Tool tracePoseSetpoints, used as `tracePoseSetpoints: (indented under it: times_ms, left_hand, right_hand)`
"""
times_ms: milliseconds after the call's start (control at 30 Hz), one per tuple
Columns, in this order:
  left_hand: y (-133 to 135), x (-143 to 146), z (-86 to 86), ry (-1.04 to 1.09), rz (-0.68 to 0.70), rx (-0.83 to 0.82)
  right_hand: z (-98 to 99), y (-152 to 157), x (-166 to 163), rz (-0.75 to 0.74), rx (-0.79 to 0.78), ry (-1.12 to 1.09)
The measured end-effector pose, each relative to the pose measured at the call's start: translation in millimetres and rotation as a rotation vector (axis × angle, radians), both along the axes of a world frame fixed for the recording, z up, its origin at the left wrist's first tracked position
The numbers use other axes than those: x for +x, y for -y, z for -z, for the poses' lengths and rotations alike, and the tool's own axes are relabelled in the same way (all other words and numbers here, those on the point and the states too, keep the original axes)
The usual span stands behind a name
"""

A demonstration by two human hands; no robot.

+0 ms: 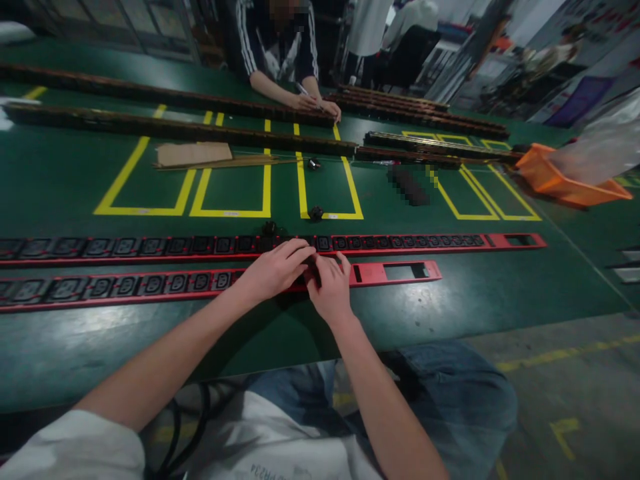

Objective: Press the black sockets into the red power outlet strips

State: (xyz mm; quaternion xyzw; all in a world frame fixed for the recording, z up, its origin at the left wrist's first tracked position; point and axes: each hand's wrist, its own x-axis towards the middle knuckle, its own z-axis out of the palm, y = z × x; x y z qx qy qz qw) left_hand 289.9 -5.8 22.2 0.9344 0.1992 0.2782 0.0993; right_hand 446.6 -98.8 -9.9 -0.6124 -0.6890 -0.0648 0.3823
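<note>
- L hand (pixel 273 270) + R hand (pixel 330 287) meet on the near red socket strip (pixel 373 273), right where its row of black sockets (pixel 125 285) ends.
- Step, prob.: seating a socket in that strip. Next move would need the part square over the empty cutout (pixel 400 272) just right of the hands.
- Grip: both hands' fingers bent, tips pressed together on the strip. What's under them is hidden, so can't tell if they clasp anything.
- Just beyond: second red strip (pixel 495 240), nearly full.
- Farther: loose black part (pixel 315 213) on the green table (pixel 450 307), then a co-worker's hands (pixel 320 105) on dark strips (pixel 175 130).
</note>
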Motion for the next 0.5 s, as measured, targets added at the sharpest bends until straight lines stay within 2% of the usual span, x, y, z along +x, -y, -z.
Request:
tracePoseSetpoints:
  times_ms: [200, 500]
  left_hand:
    - [1.9, -1.4, -1.5, -0.046, 0.003, 0.004]
    - [-0.3, -1.4, -5.1, -0.005, 0.066, 0.011]
  right_hand:
    - [1.1, 5.2, 6.5, -0.049, 0.033, -0.012]
    - [5.2, 2.8, 7.2, -0.023, 0.068, -0.054]
